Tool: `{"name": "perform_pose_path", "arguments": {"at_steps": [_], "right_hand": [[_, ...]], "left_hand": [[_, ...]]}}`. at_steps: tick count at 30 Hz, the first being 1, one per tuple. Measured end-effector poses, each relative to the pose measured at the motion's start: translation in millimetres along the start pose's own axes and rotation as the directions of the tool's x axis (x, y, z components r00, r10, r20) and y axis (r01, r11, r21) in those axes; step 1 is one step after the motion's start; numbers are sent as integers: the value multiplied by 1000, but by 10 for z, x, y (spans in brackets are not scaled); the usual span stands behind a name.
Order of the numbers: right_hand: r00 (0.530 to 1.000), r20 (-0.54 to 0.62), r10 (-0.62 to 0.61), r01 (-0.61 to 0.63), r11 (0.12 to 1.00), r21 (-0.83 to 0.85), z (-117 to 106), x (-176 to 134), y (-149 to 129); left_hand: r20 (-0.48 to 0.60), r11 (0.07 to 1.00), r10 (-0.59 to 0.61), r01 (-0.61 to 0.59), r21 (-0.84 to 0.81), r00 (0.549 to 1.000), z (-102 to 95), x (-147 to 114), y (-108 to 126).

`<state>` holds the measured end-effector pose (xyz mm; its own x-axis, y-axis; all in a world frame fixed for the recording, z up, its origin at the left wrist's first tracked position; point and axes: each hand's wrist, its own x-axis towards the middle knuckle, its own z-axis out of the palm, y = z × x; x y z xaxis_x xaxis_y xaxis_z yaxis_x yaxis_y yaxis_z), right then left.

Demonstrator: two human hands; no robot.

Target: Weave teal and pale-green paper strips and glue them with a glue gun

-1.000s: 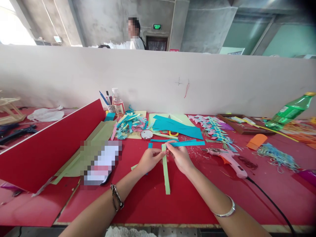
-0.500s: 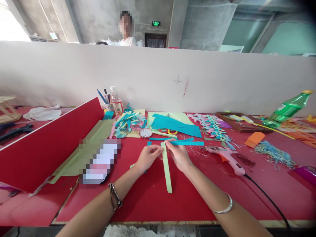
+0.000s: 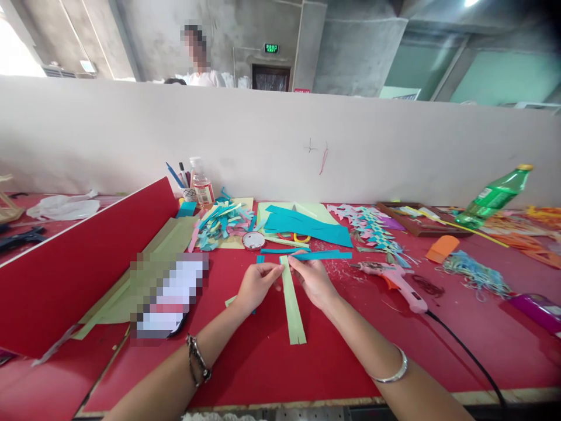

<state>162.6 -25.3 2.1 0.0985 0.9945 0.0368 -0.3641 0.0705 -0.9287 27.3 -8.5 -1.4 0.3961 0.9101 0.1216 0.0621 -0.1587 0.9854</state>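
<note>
A pale green paper strip hangs toward me over the red tabletop, its near end notched and spread a little. My left hand pinches its far end from the left side. From the right, my right hand pinches the same end between thumb and fingers. A blue paper strip extends rightward just behind my right hand; whether it joins the green one is hidden by the fingers. Behind the hands are blue paper sheets, yellow-handled scissors and a round lid.
A pink glue gun with a black cord lies to the right. On the left are a phone and a red board standing on edge. Paper scraps, a woven paper piece and a green bottle sit farther back.
The view has turned slightly right, so things appear farther left. The green strip's near end now looks wider and more spread. Both hands keep their pinch at its far end.
</note>
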Motion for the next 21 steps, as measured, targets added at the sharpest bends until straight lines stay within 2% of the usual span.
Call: {"name": "perform_pose_path", "arguments": {"at_steps": [6,12,17,21], "right_hand": [[1000,0,18,-18,1000,14,23,-10,-20],[999,34,-13,12,1000,13,26,-19,10],[997,61,-37,39,999,-25,11,-9,52],[998,39,-42,43,999,-31,13,-11,29]], "left_hand": [[3,998,14,-14,60,1000,-11,-10,7],[-90,999,29,-27,21,995,12,-14,41],[-35,993,46,-42,112,998,15,-24,35],[-15,989,63,-60,136,998,7,-21,26]]}}
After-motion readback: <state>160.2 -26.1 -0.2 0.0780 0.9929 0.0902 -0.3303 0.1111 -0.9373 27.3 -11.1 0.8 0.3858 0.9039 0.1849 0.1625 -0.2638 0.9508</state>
